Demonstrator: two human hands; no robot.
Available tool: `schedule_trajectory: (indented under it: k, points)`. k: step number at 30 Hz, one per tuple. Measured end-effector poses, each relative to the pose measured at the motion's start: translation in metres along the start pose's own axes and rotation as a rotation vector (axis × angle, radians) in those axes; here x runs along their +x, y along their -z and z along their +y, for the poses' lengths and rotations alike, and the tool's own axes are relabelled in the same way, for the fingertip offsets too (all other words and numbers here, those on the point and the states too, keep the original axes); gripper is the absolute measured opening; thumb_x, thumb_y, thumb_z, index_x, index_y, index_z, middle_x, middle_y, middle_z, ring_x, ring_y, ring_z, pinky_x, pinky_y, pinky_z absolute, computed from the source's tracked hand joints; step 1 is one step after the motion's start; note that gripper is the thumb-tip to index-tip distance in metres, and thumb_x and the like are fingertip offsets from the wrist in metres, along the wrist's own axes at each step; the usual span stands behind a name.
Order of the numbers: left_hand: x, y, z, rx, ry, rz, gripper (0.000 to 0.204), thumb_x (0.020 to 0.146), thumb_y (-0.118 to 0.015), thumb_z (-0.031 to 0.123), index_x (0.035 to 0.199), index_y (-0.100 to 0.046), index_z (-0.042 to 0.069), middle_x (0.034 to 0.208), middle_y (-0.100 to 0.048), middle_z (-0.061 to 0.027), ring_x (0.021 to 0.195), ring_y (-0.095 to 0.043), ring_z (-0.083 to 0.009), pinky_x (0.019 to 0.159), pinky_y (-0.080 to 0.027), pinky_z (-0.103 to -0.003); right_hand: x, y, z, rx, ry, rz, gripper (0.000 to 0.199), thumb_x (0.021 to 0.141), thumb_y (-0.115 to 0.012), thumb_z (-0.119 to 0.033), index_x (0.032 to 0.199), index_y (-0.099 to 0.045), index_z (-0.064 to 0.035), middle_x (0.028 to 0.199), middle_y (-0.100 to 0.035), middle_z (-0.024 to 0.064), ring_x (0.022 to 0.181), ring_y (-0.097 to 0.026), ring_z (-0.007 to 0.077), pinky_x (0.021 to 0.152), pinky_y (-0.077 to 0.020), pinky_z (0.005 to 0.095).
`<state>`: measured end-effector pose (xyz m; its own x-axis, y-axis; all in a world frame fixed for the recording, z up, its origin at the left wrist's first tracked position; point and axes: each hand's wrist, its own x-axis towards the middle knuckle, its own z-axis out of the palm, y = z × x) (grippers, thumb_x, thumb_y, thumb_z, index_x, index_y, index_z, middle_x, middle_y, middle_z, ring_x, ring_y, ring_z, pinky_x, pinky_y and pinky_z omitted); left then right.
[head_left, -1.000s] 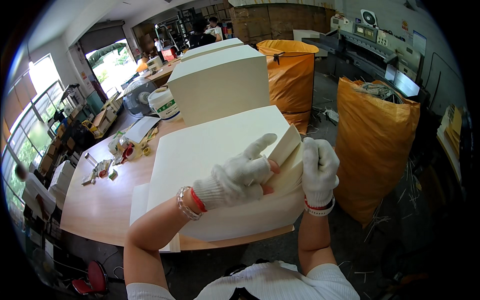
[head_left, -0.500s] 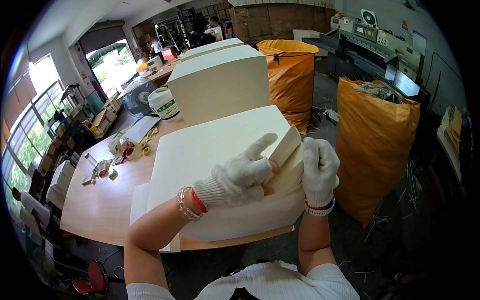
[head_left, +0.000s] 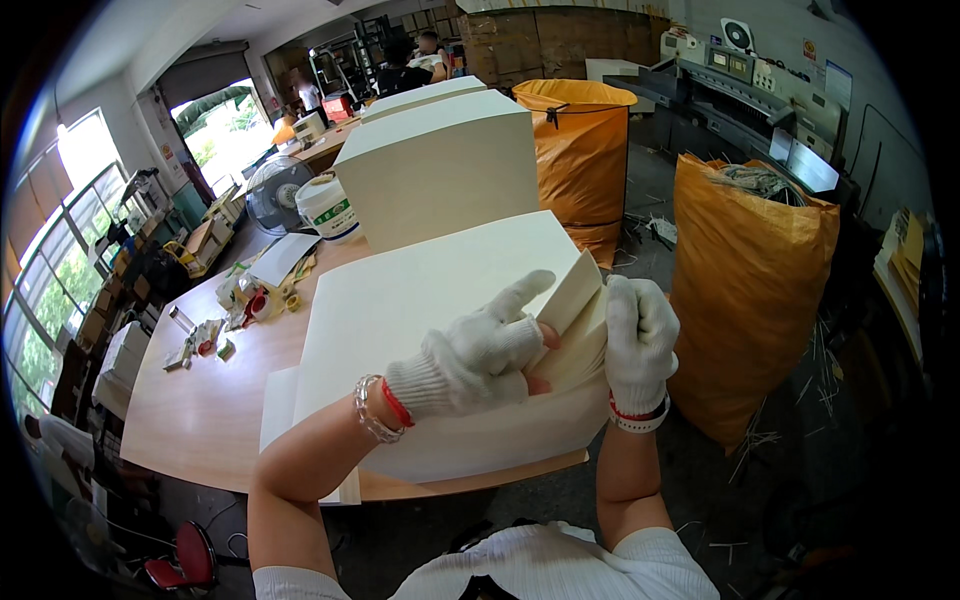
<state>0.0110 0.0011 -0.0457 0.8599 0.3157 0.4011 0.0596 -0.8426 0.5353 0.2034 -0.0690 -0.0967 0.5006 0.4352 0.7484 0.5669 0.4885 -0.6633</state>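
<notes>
Paper stack on near end of table. Left hand lies across it, fingers partly spread, grip unclear; right hand, fingers curled tight, grips bent sheets at stack's right side.

The left hand angles rightward, digits parted; the right hand curls fistlike.

Shows greenery through left windows, opens to bright daylight by a wide doorway — has a grey wall at right, dark floor, wooden table and red chair.
</notes>
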Motion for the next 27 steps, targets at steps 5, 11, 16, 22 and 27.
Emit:
schedule_trajectory:
  k: [5, 11, 16, 22, 27]
  points:
    - [-0.001, -0.001, -0.007, 0.197, -0.118, 0.077, 0.029, 0.074, -0.08, 0.0, 0.091, -0.059, 0.01, 0.14, -0.052, -0.023, 0.117, -0.061, -0.0355, 0.091, -0.051, -0.036, -0.001, 0.0, -0.001, -0.011, 0.004, 0.002, 0.02, 0.095, -0.064, -0.005, 0.078, -0.057, 0.0032, 0.074, -0.058, 0.0114, 0.064, -0.058, 0.0216, 0.062, -0.0479, 0.0338]
    - [-0.002, -0.003, -0.009, 0.115, -0.087, 0.031, 0.023, 0.075, -0.07, -0.007, 0.09, -0.061, 0.008, 0.142, -0.051, -0.0254, 0.114, -0.062, -0.0345, 0.089, -0.051, -0.035, 0.001, 0.0, 0.003, 0.034, 0.069, -0.016, 0.019, 0.094, -0.065, -0.005, 0.079, -0.057, 0.0027, 0.074, -0.058, 0.0112, 0.065, -0.058, 0.0216, 0.063, -0.0485, 0.0343]
    - [0.004, 0.006, -0.006, -0.003, -0.029, -0.138, 0.037, 0.074, -0.073, 0.002, 0.109, -0.064, 0.011, 0.148, -0.043, -0.0232, 0.117, -0.059, -0.0393, 0.092, -0.05, -0.037, -0.001, 0.0, 0.004, 0.027, 0.011, 0.004, 0.019, 0.093, -0.066, -0.006, 0.078, -0.056, 0.002, 0.076, -0.06, 0.0115, 0.066, -0.059, 0.0206, 0.063, -0.0486, 0.0334]
    - [-0.002, 0.002, -0.008, 0.022, -0.004, -0.024, 0.037, 0.072, -0.081, 0.007, 0.105, -0.066, 0.015, 0.153, -0.037, -0.0232, 0.127, -0.051, -0.042, 0.104, -0.045, -0.04, -0.001, 0.0, 0.0, 0.033, -0.016, 0.002, 0.02, 0.094, -0.065, -0.007, 0.078, -0.056, 0.0018, 0.078, -0.062, 0.012, 0.067, -0.06, 0.0191, 0.063, -0.0484, 0.0329]
    - [-0.001, -0.001, -0.007, 0.028, -0.027, 0.027, 0.031, 0.07, -0.083, -0.003, 0.094, -0.067, 0.007, 0.152, -0.038, -0.027, 0.123, -0.058, -0.0355, 0.095, -0.05, -0.037, -0.001, 0.0, 0.001, 0.036, -0.003, -0.001, 0.02, 0.094, -0.066, -0.006, 0.078, -0.056, 0.002, 0.077, -0.061, 0.0118, 0.067, -0.061, 0.0183, 0.064, -0.0491, 0.0324]
